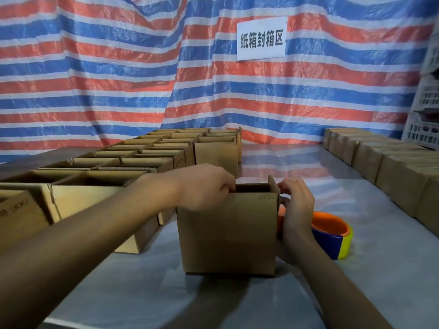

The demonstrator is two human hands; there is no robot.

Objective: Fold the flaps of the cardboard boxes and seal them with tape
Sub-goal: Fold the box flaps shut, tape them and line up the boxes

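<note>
Only two arms and their hands are showing of the person, reaching in from the bottom corners of the head view. Both forearms are showing bare along their whole visible length; no sleeve is covering either one. The left hand (204,186) is showing its back and knuckles, with nothing worn on the wrist and no glove over it. The right hand (298,205) is likewise appearing ungloved, its wrist plain, its fingers (288,186) looking slim with short nails. No ring, watch or band is showing on either hand, though the dim light is blurring the finer detail.
</note>
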